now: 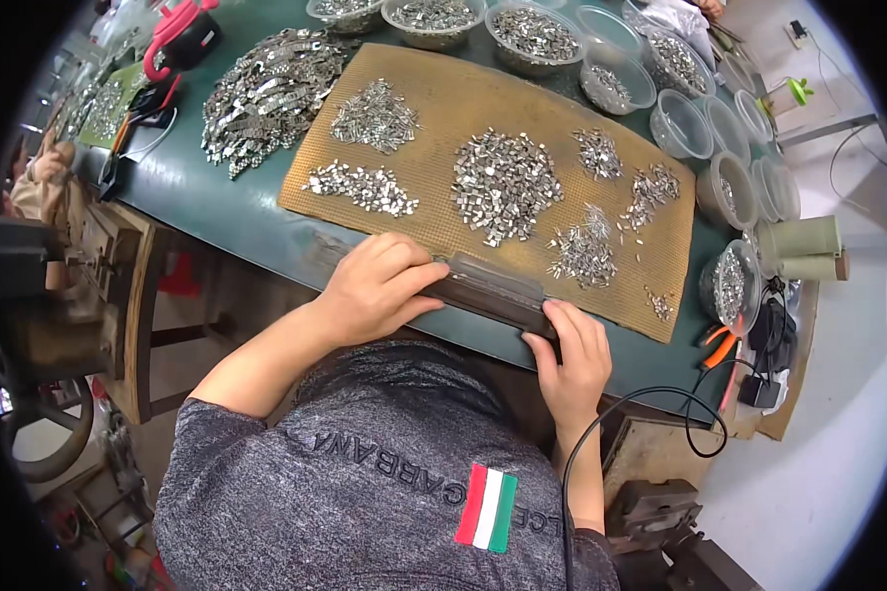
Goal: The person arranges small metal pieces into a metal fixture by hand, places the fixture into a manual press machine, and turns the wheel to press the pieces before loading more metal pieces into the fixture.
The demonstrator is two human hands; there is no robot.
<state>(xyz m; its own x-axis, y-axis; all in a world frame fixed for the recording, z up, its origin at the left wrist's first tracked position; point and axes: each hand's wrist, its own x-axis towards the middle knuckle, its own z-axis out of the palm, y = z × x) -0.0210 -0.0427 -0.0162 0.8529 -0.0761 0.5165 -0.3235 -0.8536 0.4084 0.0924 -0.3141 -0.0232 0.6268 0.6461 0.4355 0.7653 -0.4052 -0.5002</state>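
A long dark bar-shaped fixture [493,296] lies along the near edge of the table, in front of a tan textured mat [434,108]. My left hand [384,286] is closed at its left end, fingers above and thumb below; what the fingertips pinch there is too small to make out. At the other end, my right hand [574,357] grips the fixture between thumb and fingers. Just beyond it on the mat are a large heap of small shiny metal pieces [504,187] and a pile of thin metal pins [583,251].
Several see-through plastic tubs [532,37] line the back and right. A mound of linked metal strips [271,98] sits at the back left. Orange-handled pliers [719,350] and a black cable [650,391] lie at right. Another person's hand [49,163] shows far left.
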